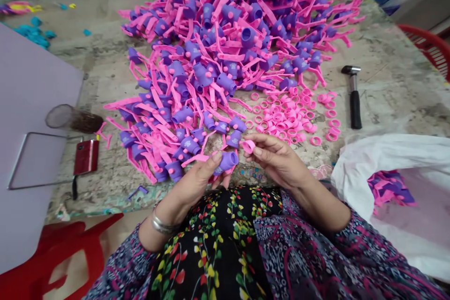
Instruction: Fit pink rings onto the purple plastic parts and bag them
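Observation:
Between the thumb and fingers of my left hand point(200, 173) is a purple piece point(228, 161) with pink arms, its round opening turned to the right. My right hand point(277, 159) pinches a small pink ring point(248, 146), a short gap away from that opening. Just beyond my hands lies a large heap of purple-and-pink pieces point(211, 75). A pile of loose pink rings point(286, 115) rests on the worn table point(379, 61), past my right hand.
A hammer point(354, 98) lies at the right, near a white bag point(351, 154) holding pink-and-purple pieces. At the left are a glass point(73, 118), a red object point(86, 156) and a pale panel point(31, 89). Red chairs point(66, 248) flank the table.

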Action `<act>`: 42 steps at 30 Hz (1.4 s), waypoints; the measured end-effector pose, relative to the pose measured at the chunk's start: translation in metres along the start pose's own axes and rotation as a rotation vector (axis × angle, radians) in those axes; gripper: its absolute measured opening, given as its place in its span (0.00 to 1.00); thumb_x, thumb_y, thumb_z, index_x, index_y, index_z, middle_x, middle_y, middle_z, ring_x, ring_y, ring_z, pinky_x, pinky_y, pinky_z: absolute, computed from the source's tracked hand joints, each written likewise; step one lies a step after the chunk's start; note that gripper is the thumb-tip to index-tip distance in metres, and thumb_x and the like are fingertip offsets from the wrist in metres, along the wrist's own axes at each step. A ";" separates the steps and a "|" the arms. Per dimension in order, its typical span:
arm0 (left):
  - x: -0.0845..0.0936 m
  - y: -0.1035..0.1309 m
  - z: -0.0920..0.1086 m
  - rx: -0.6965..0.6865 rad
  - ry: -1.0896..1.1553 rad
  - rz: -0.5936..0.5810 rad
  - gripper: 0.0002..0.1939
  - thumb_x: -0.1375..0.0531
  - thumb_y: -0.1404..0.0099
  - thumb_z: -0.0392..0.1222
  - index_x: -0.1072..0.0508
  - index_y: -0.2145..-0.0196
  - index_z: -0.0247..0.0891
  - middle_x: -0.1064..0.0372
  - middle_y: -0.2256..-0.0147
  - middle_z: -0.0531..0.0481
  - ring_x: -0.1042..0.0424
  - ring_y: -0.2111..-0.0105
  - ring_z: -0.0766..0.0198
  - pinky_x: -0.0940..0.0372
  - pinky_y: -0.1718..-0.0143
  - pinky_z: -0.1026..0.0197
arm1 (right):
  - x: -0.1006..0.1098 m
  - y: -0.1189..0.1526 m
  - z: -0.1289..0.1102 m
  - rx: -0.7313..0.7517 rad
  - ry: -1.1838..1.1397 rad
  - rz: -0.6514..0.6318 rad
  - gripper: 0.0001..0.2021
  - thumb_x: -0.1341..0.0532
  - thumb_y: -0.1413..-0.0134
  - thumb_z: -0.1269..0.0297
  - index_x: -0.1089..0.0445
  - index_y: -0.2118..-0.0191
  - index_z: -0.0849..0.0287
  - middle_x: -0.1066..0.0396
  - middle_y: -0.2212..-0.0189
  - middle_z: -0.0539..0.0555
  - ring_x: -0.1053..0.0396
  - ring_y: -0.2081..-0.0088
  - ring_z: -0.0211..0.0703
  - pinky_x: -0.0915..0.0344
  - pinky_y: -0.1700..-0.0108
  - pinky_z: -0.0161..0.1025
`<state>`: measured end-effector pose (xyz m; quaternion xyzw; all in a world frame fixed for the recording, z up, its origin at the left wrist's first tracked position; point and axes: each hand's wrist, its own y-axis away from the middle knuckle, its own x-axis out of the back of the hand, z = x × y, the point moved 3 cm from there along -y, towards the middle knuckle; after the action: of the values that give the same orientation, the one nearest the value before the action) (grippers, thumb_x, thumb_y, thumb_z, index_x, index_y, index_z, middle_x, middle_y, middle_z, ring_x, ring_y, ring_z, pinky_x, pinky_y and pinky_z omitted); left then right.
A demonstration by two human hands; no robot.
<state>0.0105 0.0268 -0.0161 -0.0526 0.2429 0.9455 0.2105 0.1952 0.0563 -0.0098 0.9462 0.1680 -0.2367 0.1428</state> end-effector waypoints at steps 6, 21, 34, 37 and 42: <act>0.000 0.007 0.004 0.020 -0.066 -0.017 0.31 0.50 0.36 0.67 0.30 0.76 0.35 0.34 0.79 0.52 0.42 0.79 0.69 0.50 0.77 0.62 | -0.001 0.004 0.000 -0.143 -0.246 -0.019 0.13 0.30 0.52 0.66 0.24 0.57 0.53 0.25 0.65 0.48 0.28 0.68 0.31 0.28 0.62 0.29; 0.002 0.005 -0.003 0.053 -0.097 0.009 0.34 0.52 0.36 0.69 0.34 0.82 0.36 0.43 0.84 0.55 0.47 0.82 0.71 0.54 0.76 0.61 | -0.013 0.007 -0.001 -0.060 -0.113 -0.063 0.10 0.30 0.51 0.66 0.22 0.60 0.51 0.24 0.67 0.47 0.28 0.68 0.30 0.30 0.62 0.30; -0.005 0.005 0.010 0.074 -0.124 0.045 0.31 0.50 0.35 0.66 0.39 0.83 0.38 0.48 0.87 0.57 0.51 0.84 0.70 0.57 0.77 0.60 | -0.011 0.003 0.005 -0.020 0.027 -0.042 0.10 0.30 0.51 0.64 0.22 0.60 0.50 0.23 0.65 0.48 0.27 0.63 0.36 0.29 0.55 0.38; -0.006 0.005 0.015 0.086 -0.148 0.048 0.30 0.50 0.35 0.66 0.39 0.82 0.39 0.48 0.87 0.57 0.51 0.84 0.71 0.56 0.77 0.60 | -0.010 0.002 0.007 -0.011 0.048 -0.056 0.10 0.30 0.51 0.64 0.22 0.60 0.50 0.22 0.64 0.49 0.26 0.62 0.36 0.29 0.54 0.39; -0.006 0.005 0.011 0.131 -0.177 0.056 0.31 0.51 0.35 0.66 0.42 0.84 0.39 0.51 0.87 0.58 0.54 0.85 0.71 0.57 0.78 0.60 | -0.007 0.002 0.010 -0.002 0.098 -0.058 0.10 0.30 0.50 0.66 0.22 0.60 0.50 0.22 0.63 0.48 0.26 0.61 0.35 0.30 0.53 0.37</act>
<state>0.0136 0.0258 -0.0024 0.0519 0.2862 0.9339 0.2077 0.1861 0.0492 -0.0144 0.9512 0.2024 -0.1942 0.1284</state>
